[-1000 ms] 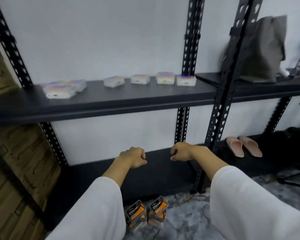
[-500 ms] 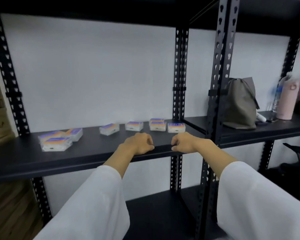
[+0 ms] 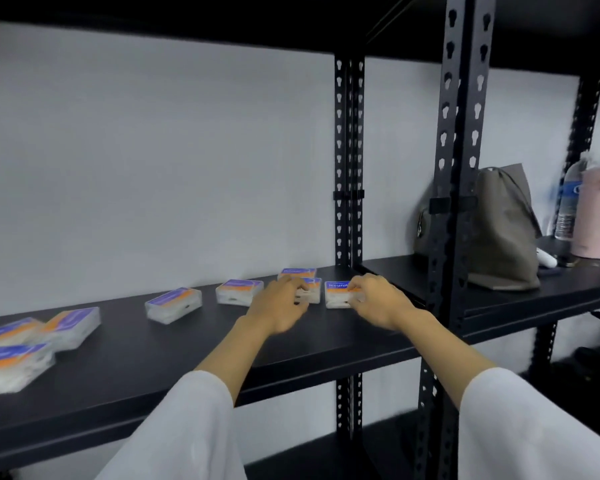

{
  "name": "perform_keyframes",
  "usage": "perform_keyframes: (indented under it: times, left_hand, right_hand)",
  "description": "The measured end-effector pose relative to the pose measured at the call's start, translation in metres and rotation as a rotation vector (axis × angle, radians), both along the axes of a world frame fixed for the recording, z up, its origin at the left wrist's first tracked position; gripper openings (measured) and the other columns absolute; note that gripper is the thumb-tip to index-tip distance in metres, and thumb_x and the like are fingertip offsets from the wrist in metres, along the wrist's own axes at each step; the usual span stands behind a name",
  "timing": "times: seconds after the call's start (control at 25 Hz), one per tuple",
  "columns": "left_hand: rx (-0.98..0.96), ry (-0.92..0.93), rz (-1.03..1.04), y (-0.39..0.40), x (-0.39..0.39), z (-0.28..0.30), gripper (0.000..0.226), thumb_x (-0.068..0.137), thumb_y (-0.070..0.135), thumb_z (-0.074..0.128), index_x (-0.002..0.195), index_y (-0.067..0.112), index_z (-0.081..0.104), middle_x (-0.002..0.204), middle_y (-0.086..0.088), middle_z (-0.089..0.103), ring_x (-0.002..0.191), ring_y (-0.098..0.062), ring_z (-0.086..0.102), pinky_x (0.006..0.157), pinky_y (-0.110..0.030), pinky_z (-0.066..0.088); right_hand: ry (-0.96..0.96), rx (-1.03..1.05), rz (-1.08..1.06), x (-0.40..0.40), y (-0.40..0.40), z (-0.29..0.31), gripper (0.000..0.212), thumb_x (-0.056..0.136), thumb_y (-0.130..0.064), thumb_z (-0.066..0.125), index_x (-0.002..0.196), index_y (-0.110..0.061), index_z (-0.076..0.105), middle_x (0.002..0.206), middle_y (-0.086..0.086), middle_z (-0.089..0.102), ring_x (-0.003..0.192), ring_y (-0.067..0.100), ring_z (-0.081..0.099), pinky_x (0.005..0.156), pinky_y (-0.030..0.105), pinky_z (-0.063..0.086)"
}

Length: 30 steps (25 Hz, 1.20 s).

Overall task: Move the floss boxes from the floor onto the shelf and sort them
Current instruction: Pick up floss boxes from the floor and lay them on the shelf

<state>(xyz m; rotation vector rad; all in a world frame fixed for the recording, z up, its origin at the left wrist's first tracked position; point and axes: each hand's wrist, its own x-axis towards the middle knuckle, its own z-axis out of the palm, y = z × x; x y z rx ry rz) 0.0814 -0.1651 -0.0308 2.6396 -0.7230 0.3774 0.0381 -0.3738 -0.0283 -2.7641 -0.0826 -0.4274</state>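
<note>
Black metal shelf, middle board, is carrying clear floss boxes with blue-and-orange labels. Left hand is reaching over the board, fingers curling onto the front floss box near the rear upright; whether it is gripping cannot be told. Right hand is pinching the rightmost floss box, closest to that upright. A rear box is lying behind these; two single boxes are lying farther from the upright; a cluster of three is sitting farthest away. Beyond the upright, a grey bag, water bottle and pink tumbler are standing.
</note>
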Motion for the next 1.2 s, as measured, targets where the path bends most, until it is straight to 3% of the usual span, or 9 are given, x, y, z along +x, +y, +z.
perform_keyframes:
  times: [0.16, 0.32, 0.6, 0.76, 0.88, 1.0, 1.2]
  left_hand:
    - [0.034, -0.026, 0.041, -0.01, 0.041, -0.013, 0.05, 0.093, 0.034, 0.051, 0.141, 0.025, 0.04, 0.147, -0.002, 0.041, 0.131, -0.024, 0.041, 0.105, -0.046, 0.038]
    - [0.111, 0.016, 0.013, -0.009, 0.06, -0.027, 0.055, 0.095, 0.043, 0.047, 0.145, 0.027, 0.035, 0.152, 0.001, 0.037, 0.137, -0.023, 0.036, 0.109, -0.045, 0.034]
    - [0.069, -0.095, -0.039, 0.015, 0.022, -0.02, 0.041, 0.092, 0.036, 0.056, 0.132, 0.028, 0.051, 0.135, 0.003, 0.049, 0.117, -0.026, 0.042, 0.101, -0.037, 0.036]
    - [-0.065, 0.05, -0.085, 0.043, -0.005, -0.014, 0.026, 0.084, 0.037, 0.067, 0.108, 0.041, 0.056, 0.114, 0.004, 0.051, 0.111, -0.017, 0.044, 0.092, -0.029, 0.034]
    - [-0.119, 0.159, -0.127, 0.052, -0.019, -0.012, 0.029, 0.082, 0.041, 0.069, 0.105, 0.047, 0.052, 0.123, 0.005, 0.052, 0.112, -0.012, 0.05, 0.092, -0.026, 0.037]
    - [-0.167, 0.175, -0.111, 0.056, -0.036, -0.012, 0.031, 0.082, 0.043, 0.068, 0.11, 0.043, 0.053, 0.119, 0.004, 0.058, 0.107, -0.014, 0.056, 0.092, -0.027, 0.045]
    - [-0.249, 0.167, 0.007, 0.067, -0.078, -0.016, 0.054, 0.061, 0.072, 0.062, 0.11, 0.05, 0.055, 0.12, 0.007, 0.057, 0.105, -0.012, 0.057, 0.092, -0.039, 0.05]
  right_hand:
    - [-0.131, 0.026, -0.01, 0.026, -0.002, -0.024, 0.044, 0.09, -0.03, 0.052, 0.132, -0.018, 0.048, 0.138, 0.002, 0.042, 0.126, 0.023, 0.04, 0.105, 0.037, 0.036]
    - [-0.091, 0.073, 0.026, 0.037, -0.004, -0.035, 0.055, 0.089, -0.037, 0.055, 0.138, -0.02, 0.039, 0.147, 0.003, 0.034, 0.137, 0.021, 0.029, 0.112, 0.039, 0.029]
    - [-0.127, 0.127, 0.081, 0.022, 0.001, -0.036, 0.047, 0.084, -0.037, 0.063, 0.126, -0.024, 0.047, 0.132, 0.001, 0.042, 0.126, 0.019, 0.031, 0.102, 0.03, 0.035]
    - [-0.107, 0.166, 0.146, 0.0, 0.012, -0.034, 0.043, 0.078, -0.042, 0.07, 0.113, -0.03, 0.05, 0.12, -0.003, 0.042, 0.117, 0.016, 0.032, 0.097, 0.028, 0.035]
    - [-0.04, 0.235, 0.175, -0.011, 0.022, -0.028, 0.042, 0.075, -0.045, 0.072, 0.104, -0.03, 0.047, 0.114, -0.003, 0.044, 0.108, 0.015, 0.042, 0.088, 0.029, 0.04]
    - [-0.031, 0.233, 0.168, -0.023, 0.031, -0.024, 0.043, 0.075, -0.047, 0.072, 0.102, -0.028, 0.044, 0.11, -0.002, 0.052, 0.099, 0.018, 0.051, 0.083, 0.034, 0.048]
    - [-0.005, 0.266, 0.178, -0.06, 0.046, -0.02, 0.048, 0.073, -0.047, 0.073, 0.106, -0.027, 0.046, 0.114, -0.001, 0.051, 0.1, 0.016, 0.051, 0.083, 0.034, 0.049]
